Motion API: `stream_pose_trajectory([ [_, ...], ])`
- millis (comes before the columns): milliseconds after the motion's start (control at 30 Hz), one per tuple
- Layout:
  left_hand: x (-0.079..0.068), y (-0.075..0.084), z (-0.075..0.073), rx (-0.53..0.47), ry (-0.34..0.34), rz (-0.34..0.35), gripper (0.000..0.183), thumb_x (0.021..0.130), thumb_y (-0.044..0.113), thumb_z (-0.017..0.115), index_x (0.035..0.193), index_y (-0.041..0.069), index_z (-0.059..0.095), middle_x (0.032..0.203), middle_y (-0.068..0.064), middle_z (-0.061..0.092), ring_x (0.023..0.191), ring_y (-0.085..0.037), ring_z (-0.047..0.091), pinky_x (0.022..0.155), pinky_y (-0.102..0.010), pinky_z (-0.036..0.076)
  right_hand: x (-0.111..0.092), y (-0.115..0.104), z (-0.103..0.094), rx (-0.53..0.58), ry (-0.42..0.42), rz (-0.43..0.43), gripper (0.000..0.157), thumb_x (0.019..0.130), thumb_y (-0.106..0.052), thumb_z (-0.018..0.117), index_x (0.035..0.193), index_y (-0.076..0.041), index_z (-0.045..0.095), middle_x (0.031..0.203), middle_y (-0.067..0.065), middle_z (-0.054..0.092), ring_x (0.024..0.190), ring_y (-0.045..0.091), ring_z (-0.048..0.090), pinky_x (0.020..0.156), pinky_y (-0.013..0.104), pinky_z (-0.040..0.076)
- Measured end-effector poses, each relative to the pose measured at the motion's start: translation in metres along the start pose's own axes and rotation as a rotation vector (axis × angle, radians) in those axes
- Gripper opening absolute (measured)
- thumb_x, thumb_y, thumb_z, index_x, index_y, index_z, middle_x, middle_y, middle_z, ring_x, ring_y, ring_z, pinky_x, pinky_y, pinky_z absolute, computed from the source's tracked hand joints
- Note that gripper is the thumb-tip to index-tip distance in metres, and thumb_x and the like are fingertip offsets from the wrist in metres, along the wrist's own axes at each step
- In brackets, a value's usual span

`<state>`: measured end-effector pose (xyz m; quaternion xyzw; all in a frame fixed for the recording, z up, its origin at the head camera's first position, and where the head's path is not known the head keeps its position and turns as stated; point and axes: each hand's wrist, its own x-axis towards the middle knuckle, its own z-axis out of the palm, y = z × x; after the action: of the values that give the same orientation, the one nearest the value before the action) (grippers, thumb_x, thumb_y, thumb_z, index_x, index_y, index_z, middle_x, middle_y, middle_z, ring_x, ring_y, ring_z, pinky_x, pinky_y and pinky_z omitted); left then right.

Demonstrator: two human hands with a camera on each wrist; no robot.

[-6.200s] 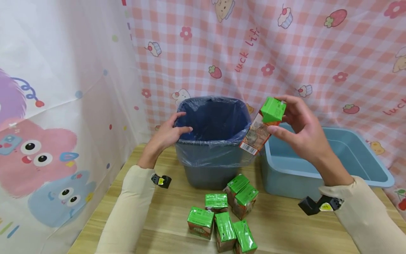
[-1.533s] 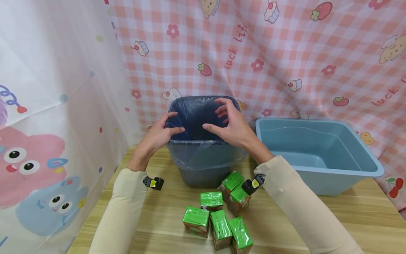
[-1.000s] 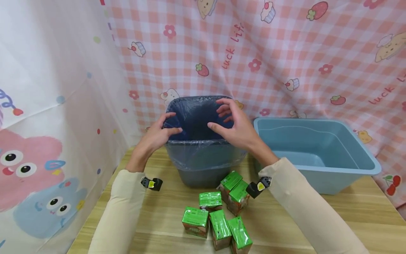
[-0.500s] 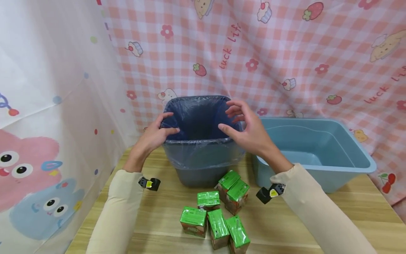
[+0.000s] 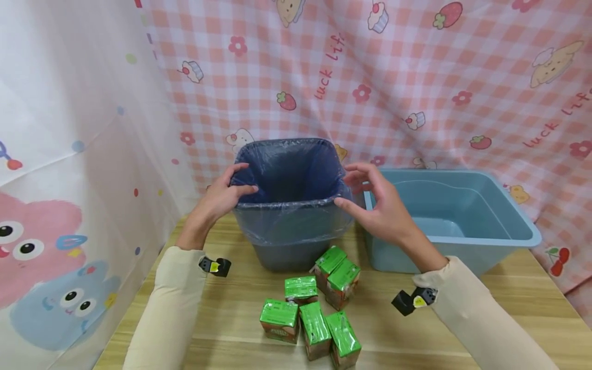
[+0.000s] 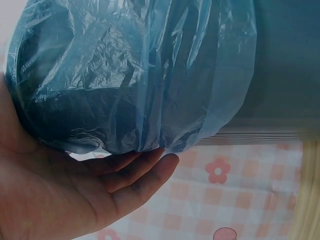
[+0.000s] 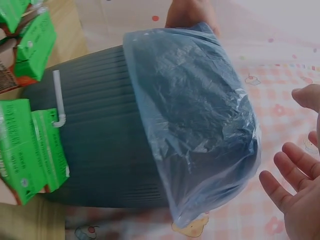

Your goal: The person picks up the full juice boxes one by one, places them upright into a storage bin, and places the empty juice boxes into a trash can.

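A dark trash bin [image 5: 289, 257] lined with a clear bluish plastic bag [image 7: 195, 100] stands on the table. My left hand [image 5: 219, 195] holds its left rim, thumb over the edge; the left wrist view shows fingers [image 6: 145, 185] along the bag's outside. At the right rim, my right hand [image 5: 381, 208] is spread and holds nothing. In the right wrist view its fingers [image 7: 287, 192] lie apart from the bag. Several small juice boxes [image 5: 279, 316] with green tops stand in front of the bin. A white straw [image 7: 59, 95] shows beside the boxes.
A light blue plastic tub [image 5: 455, 241] stands right of the bin, just behind the right hand. A checked cloth [image 5: 277, 61] hangs close behind both containers. Another printed cloth [image 5: 102, 128] hangs at the left of the wooden table [image 5: 393, 334].
The juice box in my right hand 6.2 s ago is out of sight. My right hand came over the bin, then moved right to its rim. The left hand stays on the left rim.
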<state>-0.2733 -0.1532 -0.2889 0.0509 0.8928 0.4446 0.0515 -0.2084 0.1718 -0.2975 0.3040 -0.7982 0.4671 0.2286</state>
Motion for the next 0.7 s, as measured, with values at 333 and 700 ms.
stream_pose_trajectory([
  [333,0.001,-0.001,0.0,-0.016,-0.021,0.006,0.072,0.094,0.039,0.063,0.156,0.028,0.028,0.165,-0.007,0.017,0.146,-0.034,0.027,0.115,-0.058,0.026,-0.025,0.004,-0.001,-0.012,-0.017,0.003,0.053,0.082,0.001,0.075,0.13,0.001,0.052,0.111,0.012,0.065,0.102,0.024,0.062,0.088,0.028,0.05],
  [700,0.002,0.0,-0.001,-0.034,-0.009,-0.003,0.071,0.094,0.037,0.064,0.155,0.028,0.029,0.164,-0.007,0.018,0.146,-0.033,0.028,0.114,-0.056,0.028,-0.054,0.007,-0.001,0.01,-0.072,0.041,0.045,0.083,0.002,0.074,0.125,-0.002,0.058,0.108,0.008,0.066,0.099,0.012,0.061,0.088,0.028,0.051],
])
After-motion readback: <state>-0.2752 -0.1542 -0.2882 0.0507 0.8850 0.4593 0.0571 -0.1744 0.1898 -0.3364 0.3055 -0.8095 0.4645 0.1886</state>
